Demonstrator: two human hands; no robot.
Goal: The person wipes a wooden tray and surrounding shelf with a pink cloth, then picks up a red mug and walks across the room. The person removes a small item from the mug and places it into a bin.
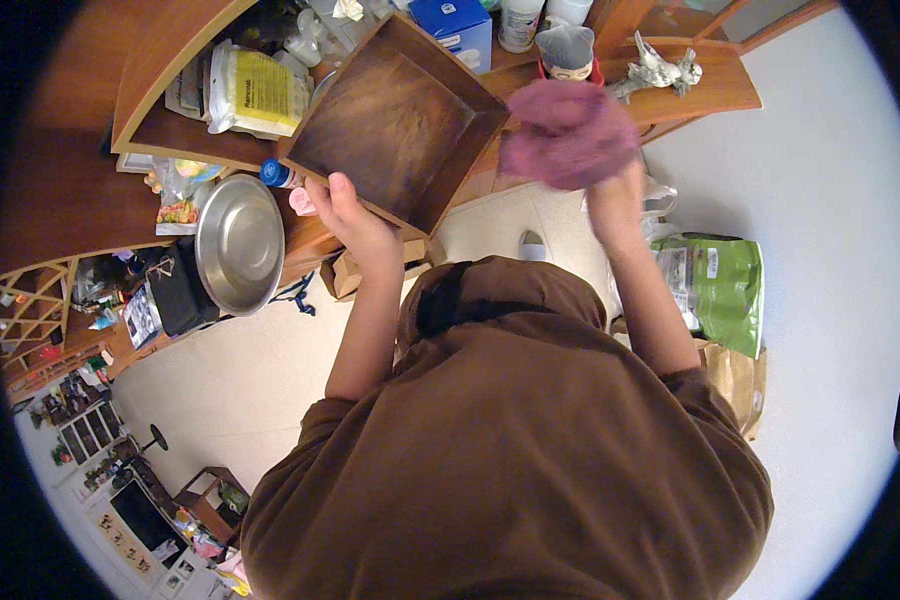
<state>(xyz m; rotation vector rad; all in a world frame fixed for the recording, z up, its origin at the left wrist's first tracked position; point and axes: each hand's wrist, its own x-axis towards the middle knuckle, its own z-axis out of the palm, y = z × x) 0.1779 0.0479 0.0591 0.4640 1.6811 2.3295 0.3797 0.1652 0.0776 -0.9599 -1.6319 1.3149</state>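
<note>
A square, dark brown wooden box (397, 127) is held up at a tilt, its open side facing me. Inside, a lighter, streaky patch marks the bottom. My left hand (356, 221) grips its lower left side, thumb over the rim and the other fingers mostly hidden behind. To the right, my right hand (616, 199) holds a bunched purple-pink cloth (570, 135), blurred and apart from the box. The cloth covers most of the right fingers.
On the wooden cabinet ledge stand a steel basin (240, 244), a yellow-labelled raincoat pack (262, 90), a blue box (454, 34), a capped figurine (566, 52) and a bird figurine (656, 71). A green bag (720, 289) and a paper bag (735, 382) stand by the white wall.
</note>
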